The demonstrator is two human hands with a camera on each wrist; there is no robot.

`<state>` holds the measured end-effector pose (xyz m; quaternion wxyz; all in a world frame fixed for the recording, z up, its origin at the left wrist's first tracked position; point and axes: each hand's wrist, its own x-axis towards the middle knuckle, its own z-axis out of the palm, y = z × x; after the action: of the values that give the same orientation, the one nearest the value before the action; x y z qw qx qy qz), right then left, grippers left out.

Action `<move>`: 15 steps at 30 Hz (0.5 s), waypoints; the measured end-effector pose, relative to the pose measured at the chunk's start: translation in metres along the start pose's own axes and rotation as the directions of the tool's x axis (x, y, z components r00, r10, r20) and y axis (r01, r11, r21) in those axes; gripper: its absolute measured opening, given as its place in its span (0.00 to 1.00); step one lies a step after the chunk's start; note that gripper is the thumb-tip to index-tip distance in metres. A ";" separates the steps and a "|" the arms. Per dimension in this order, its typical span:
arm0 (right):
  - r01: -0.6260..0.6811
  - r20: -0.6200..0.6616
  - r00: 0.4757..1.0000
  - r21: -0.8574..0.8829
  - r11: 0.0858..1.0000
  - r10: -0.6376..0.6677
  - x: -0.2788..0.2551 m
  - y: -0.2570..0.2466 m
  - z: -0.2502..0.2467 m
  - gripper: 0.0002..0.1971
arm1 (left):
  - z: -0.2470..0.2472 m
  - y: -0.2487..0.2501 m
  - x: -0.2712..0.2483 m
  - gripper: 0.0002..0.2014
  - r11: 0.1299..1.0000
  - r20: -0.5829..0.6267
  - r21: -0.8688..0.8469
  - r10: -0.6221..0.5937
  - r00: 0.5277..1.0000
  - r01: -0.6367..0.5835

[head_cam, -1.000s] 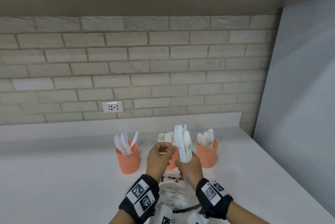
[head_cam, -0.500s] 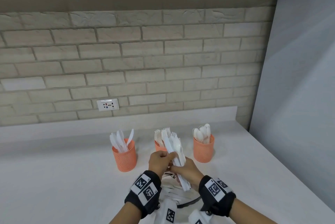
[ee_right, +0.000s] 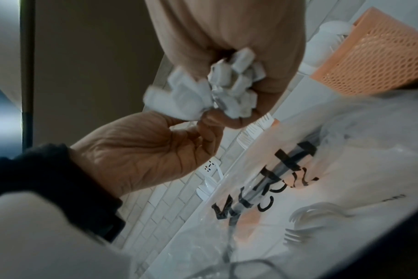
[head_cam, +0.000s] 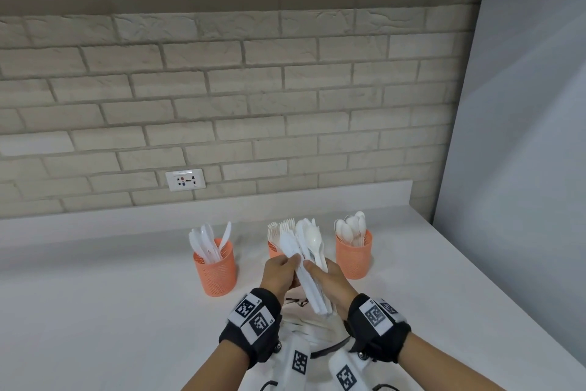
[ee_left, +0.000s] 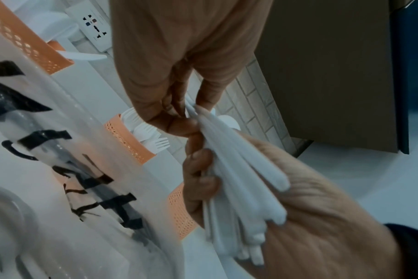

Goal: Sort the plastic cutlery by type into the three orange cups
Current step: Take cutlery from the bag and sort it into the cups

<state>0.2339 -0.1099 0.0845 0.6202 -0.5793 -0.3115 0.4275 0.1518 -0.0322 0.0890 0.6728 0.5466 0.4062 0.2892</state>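
Three orange mesh cups stand in a row: the left cup [head_cam: 215, 267] holds knives, the middle cup [head_cam: 274, 250] holds forks and is partly hidden, and the right cup [head_cam: 353, 259] holds spoons. My right hand [head_cam: 326, 278] grips a fanned bundle of white cutlery [head_cam: 309, 251] in front of the middle cup, handles down. My left hand [head_cam: 287, 265] pinches the leftmost piece [head_cam: 288, 243] of that bundle. In the left wrist view the pinched piece [ee_left: 191, 111] runs into the bundle [ee_left: 239, 179]. The handle ends [ee_right: 229, 86] stick out of my right fist.
A clear plastic bag [head_cam: 304, 324] with black lettering lies on the white counter [head_cam: 111, 311] under my hands, with more cutlery [ee_right: 306, 222] inside. A brick wall with a socket [head_cam: 185, 180] runs behind the cups. A white panel [head_cam: 513, 168] stands at the right.
My left hand has come back from the fork cup to the bundle and now pinches one piece. The bundle has tilted left and fanned out in my right hand.
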 end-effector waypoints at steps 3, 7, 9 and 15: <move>0.017 -0.011 1.000 0.024 1.000 -0.017 0.002 0.001 0.001 0.12 | 0.003 -0.001 0.000 0.11 1.000 -0.015 -0.024 0.011 1.000 -0.011; 0.046 -0.021 0.999 0.031 0.998 -0.045 0.001 0.002 0.000 0.11 | 0.001 -0.002 0.000 0.13 0.997 -0.025 -0.082 -0.010 1.000 0.008; 0.045 -0.034 0.998 0.016 0.999 -0.044 0.001 0.002 -0.001 0.13 | 0.000 -0.001 0.000 0.14 0.992 -0.014 -0.125 -0.028 1.000 0.026; -0.006 -0.041 0.999 0.038 0.999 0.007 0.002 0.004 -0.002 0.13 | 0.001 -0.003 -0.001 0.19 0.979 0.009 -0.198 -0.049 0.999 0.050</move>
<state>0.2362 -0.1093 0.0801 0.6359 -0.5772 -0.2886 0.4233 0.1516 -0.0340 0.0864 0.7316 0.4675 0.3873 0.3101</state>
